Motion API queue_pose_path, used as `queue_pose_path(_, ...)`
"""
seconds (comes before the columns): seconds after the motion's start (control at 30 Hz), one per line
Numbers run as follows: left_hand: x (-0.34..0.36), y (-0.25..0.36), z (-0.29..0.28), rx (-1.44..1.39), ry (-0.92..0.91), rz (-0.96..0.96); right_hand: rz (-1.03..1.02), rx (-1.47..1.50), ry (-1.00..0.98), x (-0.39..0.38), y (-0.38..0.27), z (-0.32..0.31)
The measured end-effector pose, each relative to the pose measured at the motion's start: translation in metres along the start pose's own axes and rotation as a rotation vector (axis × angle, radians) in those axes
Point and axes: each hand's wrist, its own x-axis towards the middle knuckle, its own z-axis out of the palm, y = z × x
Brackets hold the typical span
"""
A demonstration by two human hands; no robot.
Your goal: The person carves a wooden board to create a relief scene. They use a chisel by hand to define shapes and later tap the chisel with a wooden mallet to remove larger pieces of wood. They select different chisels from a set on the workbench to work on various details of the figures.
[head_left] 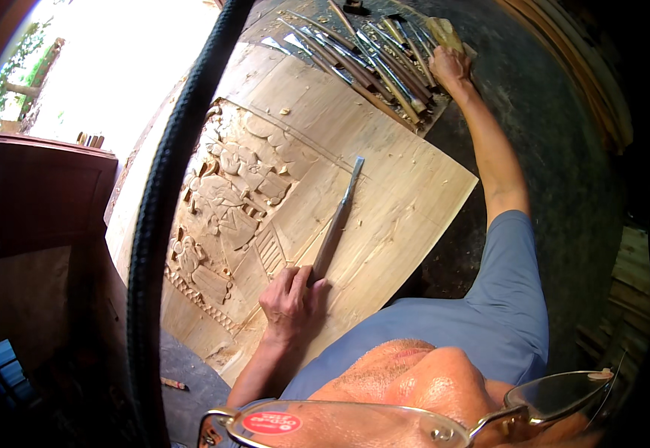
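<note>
A pale wooden panel [429, 187] carries a carved relief [224, 201] of figures and foliage. My left hand [291, 302] grips the wooden handle of a chisel [332, 235], which lies diagonally over the plain part of the panel with its metal blade pointing away from me. My right hand [450, 69] reaches out to the upper right, fingers closed on a pale yellowish wooden piece [444, 33], perhaps a mallet, beside several chisels [385, 75] lying among wood shavings.
A dark work surface [542, 149] lies beside the panel, with boards [571, 45] at its far right. On the left stand a reddish-brown cabinet [41, 194] and a bright opening with greenery. A black braided strap [164, 187] crosses the view vertically.
</note>
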Motion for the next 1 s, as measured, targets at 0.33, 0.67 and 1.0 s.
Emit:
queue_pose_path(0.33,-0.008,0.003,-0.011,-0.013,-0.043,0.003,0.020,0.110,-0.087,-0.004,-0.003,-0.010)
queue_pose_path(0.67,-0.019,0.000,-0.017,-0.004,0.011,-0.009,0.023,0.049,-0.070,0.004,0.010,0.031)
queue_pose_path(1.0,-0.037,-0.024,-0.019,0.039,0.077,-0.076,0.000,0.090,-0.099,0.036,-0.007,0.012)
